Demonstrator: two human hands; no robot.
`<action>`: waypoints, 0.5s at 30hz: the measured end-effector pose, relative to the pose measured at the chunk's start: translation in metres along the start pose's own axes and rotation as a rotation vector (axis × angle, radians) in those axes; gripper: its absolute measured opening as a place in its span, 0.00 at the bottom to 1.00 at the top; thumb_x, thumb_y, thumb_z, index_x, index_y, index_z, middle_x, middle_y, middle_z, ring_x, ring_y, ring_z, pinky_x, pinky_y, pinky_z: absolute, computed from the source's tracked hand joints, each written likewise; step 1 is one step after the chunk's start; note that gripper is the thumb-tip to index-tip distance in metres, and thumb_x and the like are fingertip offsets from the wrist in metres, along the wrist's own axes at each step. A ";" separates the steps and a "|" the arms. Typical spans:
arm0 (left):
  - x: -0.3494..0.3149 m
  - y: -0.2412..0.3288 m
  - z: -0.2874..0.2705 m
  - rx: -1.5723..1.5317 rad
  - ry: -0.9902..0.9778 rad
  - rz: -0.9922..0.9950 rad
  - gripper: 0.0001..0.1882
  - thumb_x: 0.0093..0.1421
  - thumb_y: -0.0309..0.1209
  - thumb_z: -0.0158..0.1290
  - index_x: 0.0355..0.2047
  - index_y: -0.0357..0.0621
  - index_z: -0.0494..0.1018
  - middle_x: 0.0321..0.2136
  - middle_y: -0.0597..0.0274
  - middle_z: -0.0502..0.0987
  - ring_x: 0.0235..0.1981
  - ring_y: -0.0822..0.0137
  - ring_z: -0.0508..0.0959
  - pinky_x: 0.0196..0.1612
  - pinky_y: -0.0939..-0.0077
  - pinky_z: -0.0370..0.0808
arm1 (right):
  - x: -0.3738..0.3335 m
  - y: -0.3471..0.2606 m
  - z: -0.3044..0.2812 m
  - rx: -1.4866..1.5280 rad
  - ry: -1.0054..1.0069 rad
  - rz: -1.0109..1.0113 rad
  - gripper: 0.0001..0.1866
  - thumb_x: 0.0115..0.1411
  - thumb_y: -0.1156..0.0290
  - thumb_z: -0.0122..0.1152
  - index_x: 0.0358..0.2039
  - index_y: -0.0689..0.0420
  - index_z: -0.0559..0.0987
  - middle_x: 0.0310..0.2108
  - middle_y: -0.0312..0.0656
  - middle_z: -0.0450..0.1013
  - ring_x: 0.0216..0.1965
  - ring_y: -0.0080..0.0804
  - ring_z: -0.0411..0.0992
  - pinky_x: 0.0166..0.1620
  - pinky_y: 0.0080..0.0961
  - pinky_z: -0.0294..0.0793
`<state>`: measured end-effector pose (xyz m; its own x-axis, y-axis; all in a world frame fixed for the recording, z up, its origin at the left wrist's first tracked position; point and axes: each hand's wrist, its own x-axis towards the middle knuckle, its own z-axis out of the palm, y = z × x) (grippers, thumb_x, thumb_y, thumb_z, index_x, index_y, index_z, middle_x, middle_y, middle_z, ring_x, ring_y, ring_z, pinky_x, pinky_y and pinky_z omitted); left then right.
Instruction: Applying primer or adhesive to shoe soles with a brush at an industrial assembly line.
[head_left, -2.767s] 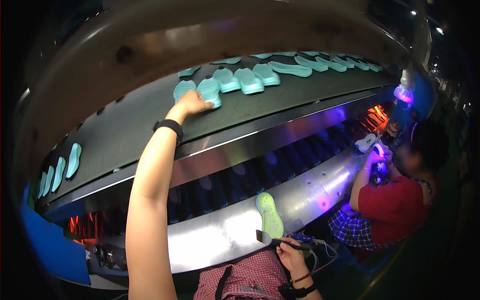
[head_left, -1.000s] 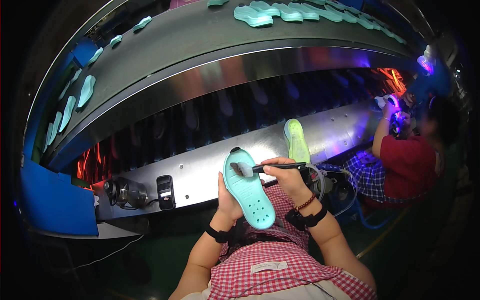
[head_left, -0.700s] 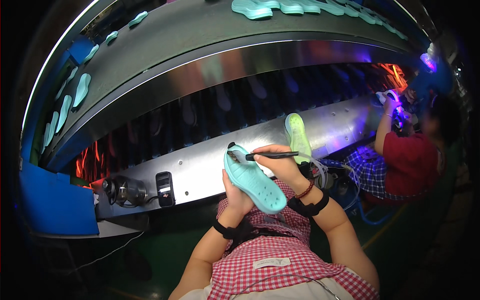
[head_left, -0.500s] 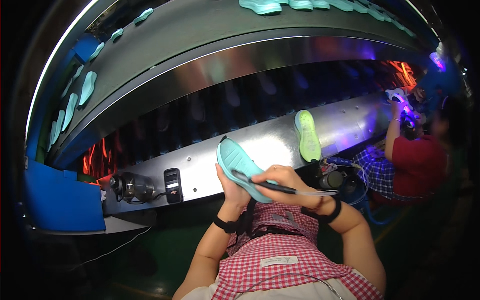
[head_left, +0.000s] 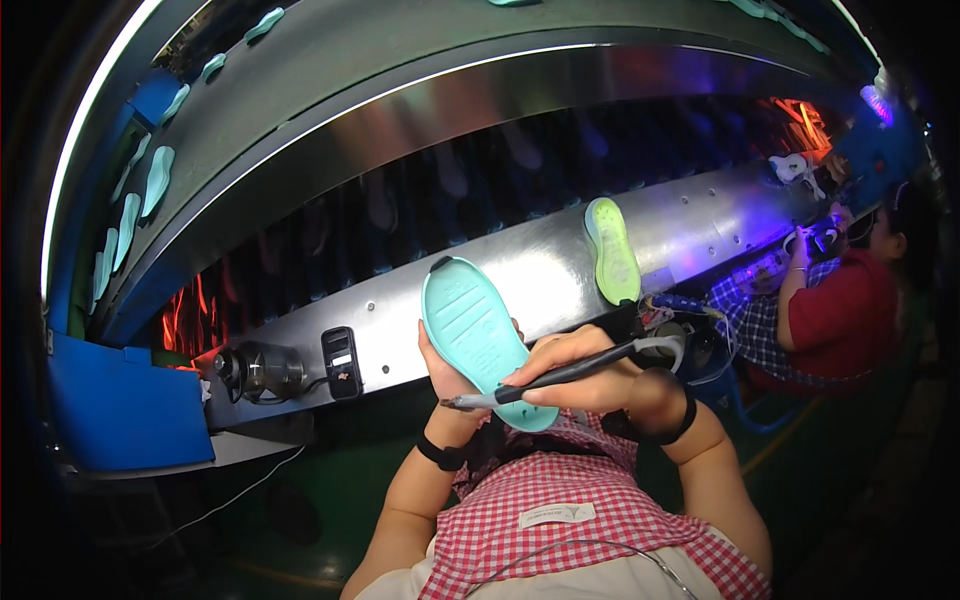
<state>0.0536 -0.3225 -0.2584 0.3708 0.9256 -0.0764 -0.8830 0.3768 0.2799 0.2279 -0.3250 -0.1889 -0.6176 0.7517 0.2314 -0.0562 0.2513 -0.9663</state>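
Note:
A turquoise shoe sole (head_left: 472, 318) with a dark tip at its upper end is held up in front of my apron. My left hand (head_left: 446, 372) is closed around its left edge, fingers partly hidden beneath. My right hand (head_left: 585, 362) grips a black-handled brush (head_left: 568, 374) with a thin pale tube at its rear. The brush crosses over the sole's lower part, its bristle tip beyond the left edge, near my left wrist. Whether the brush touches the sole, I cannot tell. A yellow-green sole (head_left: 614, 250) lies on the metal bench to the right.
On the metal bench (head_left: 400, 350) stand a glass jar (head_left: 277, 374) and a black phone-like object (head_left: 342, 362). Behind, a belt (head_left: 400, 45) carries several turquoise soles; dark shapes lie on a lower line beside red-glowing heaters (head_left: 192, 315). A co-worker (head_left: 845, 310) sits at right.
The brush has left the sole's middle and swung down-left past its edge. The sole now faces up more fully. The co-worker's hands have come lower, away from a white shoe part on the bench.

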 end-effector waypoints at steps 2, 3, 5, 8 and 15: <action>-0.001 0.001 0.004 -0.015 0.005 -0.038 0.38 0.56 0.62 0.25 0.51 0.44 0.61 0.38 0.49 0.72 0.38 0.53 0.73 0.44 0.59 0.71 | 0.003 0.001 -0.004 0.086 0.145 0.115 0.11 0.47 0.76 0.62 0.34 0.61 0.79 0.30 0.44 0.75 0.32 0.24 0.73 0.37 0.19 0.71; 0.003 0.000 0.012 -0.048 0.084 0.014 0.39 0.56 0.62 0.24 0.51 0.44 0.61 0.37 0.47 0.72 0.37 0.52 0.73 0.43 0.58 0.71 | 0.006 0.000 -0.009 0.156 0.292 0.223 0.11 0.47 0.76 0.62 0.34 0.61 0.79 0.30 0.44 0.75 0.32 0.25 0.73 0.38 0.19 0.71; 0.007 -0.002 0.013 -0.085 0.166 0.065 0.39 0.55 0.63 0.23 0.51 0.44 0.61 0.36 0.46 0.72 0.37 0.52 0.73 0.42 0.57 0.71 | 0.005 0.002 -0.010 0.135 0.298 0.222 0.12 0.46 0.79 0.62 0.34 0.61 0.79 0.29 0.45 0.75 0.32 0.26 0.73 0.38 0.19 0.71; 0.010 0.005 0.002 0.138 0.038 0.144 0.41 0.55 0.63 0.19 0.48 0.41 0.63 0.35 0.48 0.73 0.34 0.56 0.74 0.38 0.63 0.73 | 0.000 -0.007 -0.011 -0.082 0.014 -0.148 0.11 0.46 0.81 0.61 0.33 0.62 0.78 0.30 0.45 0.75 0.28 0.25 0.74 0.33 0.15 0.72; 0.018 0.021 0.010 0.247 0.024 0.514 0.44 0.53 0.67 0.18 0.47 0.42 0.64 0.33 0.48 0.73 0.30 0.55 0.75 0.33 0.62 0.74 | -0.003 -0.002 -0.012 -0.178 0.034 -0.216 0.11 0.46 0.79 0.62 0.33 0.60 0.79 0.29 0.44 0.75 0.31 0.26 0.74 0.35 0.19 0.73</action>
<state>0.0448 -0.2982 -0.2444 -0.0982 0.9893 0.1075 -0.8537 -0.1393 0.5017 0.2390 -0.3202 -0.1862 -0.5798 0.6880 0.4364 -0.0430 0.5091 -0.8597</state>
